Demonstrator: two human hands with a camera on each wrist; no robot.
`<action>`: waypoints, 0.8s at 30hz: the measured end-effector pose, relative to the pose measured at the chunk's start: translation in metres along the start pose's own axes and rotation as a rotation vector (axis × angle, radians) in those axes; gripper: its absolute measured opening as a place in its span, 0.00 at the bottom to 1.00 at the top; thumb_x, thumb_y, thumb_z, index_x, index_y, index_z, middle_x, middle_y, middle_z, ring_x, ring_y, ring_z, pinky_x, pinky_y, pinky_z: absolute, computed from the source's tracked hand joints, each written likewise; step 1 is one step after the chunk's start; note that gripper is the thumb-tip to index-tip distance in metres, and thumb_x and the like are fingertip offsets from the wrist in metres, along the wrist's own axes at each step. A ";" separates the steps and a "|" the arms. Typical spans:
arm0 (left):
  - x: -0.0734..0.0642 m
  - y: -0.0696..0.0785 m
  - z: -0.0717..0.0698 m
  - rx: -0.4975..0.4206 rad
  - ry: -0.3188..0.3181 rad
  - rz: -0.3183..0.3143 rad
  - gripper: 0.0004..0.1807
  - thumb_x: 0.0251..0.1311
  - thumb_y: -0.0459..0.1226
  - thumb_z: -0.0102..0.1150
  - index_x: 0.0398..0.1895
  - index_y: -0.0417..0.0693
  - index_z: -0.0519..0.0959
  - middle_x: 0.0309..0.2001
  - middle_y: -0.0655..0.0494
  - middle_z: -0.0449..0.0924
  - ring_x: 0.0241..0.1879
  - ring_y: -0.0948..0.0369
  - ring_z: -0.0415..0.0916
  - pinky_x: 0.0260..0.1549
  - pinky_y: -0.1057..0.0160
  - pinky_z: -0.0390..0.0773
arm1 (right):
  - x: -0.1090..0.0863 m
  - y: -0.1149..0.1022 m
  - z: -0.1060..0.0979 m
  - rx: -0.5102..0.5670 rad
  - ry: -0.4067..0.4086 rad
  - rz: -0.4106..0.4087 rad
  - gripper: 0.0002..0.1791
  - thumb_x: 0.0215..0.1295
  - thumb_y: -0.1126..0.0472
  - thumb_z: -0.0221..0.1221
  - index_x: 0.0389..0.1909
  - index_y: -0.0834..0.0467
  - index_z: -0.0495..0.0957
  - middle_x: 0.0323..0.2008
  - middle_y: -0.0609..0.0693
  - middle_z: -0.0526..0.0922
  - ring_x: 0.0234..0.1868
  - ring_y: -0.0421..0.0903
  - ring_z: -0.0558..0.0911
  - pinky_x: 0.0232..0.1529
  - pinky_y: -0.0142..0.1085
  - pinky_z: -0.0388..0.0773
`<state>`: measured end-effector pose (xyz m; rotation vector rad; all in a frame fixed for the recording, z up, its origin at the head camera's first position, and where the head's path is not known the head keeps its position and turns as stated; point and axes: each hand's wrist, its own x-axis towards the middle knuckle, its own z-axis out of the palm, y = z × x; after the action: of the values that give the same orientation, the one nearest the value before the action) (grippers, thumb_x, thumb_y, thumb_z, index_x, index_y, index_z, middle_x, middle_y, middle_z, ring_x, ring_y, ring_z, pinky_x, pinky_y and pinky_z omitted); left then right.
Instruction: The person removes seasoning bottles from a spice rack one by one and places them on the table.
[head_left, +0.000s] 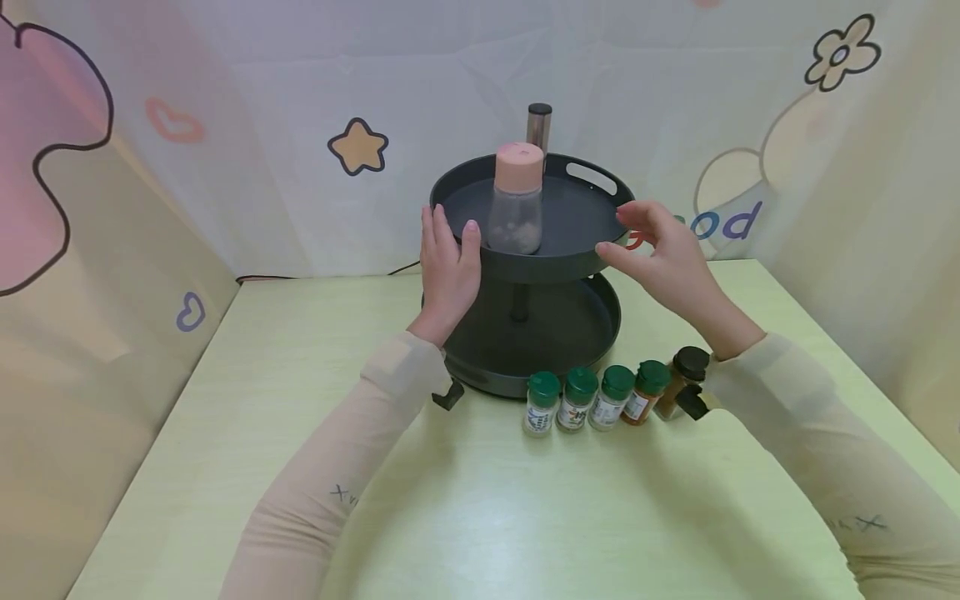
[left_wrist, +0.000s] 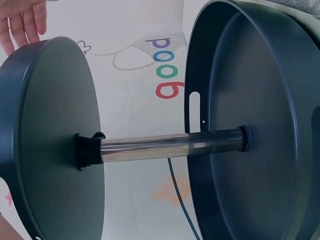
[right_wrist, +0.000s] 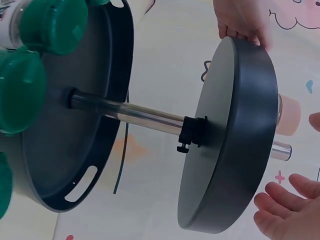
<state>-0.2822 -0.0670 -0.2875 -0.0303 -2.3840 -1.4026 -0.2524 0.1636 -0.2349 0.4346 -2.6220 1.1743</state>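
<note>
A two-tier round dark tray rack (head_left: 555,268) stands on the table around a metal post (left_wrist: 145,148). On its upper tray sits a clear shaker bottle (head_left: 516,221) with a pink cap, its lower part holding pale pieces. My left hand (head_left: 450,265) rests along the left side of the upper tray, fingers straight and pointing up. By the tray's right rim is my right hand (head_left: 667,262), thumb and fingers spread apart with nothing between them; the right wrist view shows its fingertips close to the tray's wall.
In front of the lower tray (head_left: 517,358) stands a row of small jars: several with green caps (head_left: 581,383) and one with a black cap (head_left: 691,363). A patterned curtain (head_left: 300,83) hangs behind the pale table (head_left: 480,517). A thin dark cable (left_wrist: 182,197) runs behind the rack.
</note>
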 end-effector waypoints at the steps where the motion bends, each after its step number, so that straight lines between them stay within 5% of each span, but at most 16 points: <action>1: 0.001 0.000 0.000 0.001 0.000 0.001 0.36 0.64 0.51 0.31 0.69 0.44 0.40 0.70 0.51 0.31 0.69 0.54 0.34 0.66 0.51 0.41 | 0.002 -0.001 0.001 -0.006 -0.007 0.004 0.33 0.55 0.49 0.56 0.58 0.62 0.61 0.57 0.58 0.68 0.54 0.54 0.68 0.52 0.46 0.65; 24: 0.004 -0.005 0.004 0.030 0.016 0.017 0.33 0.64 0.46 0.31 0.68 0.42 0.39 0.70 0.51 0.31 0.69 0.56 0.34 0.66 0.53 0.42 | 0.042 -0.017 0.018 -0.037 -0.117 0.080 0.42 0.53 0.43 0.56 0.64 0.59 0.52 0.64 0.55 0.60 0.64 0.51 0.59 0.62 0.48 0.59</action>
<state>-0.2877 -0.0668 -0.2919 -0.0314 -2.3856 -1.3534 -0.2866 0.1321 -0.2216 0.4066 -2.7799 1.1547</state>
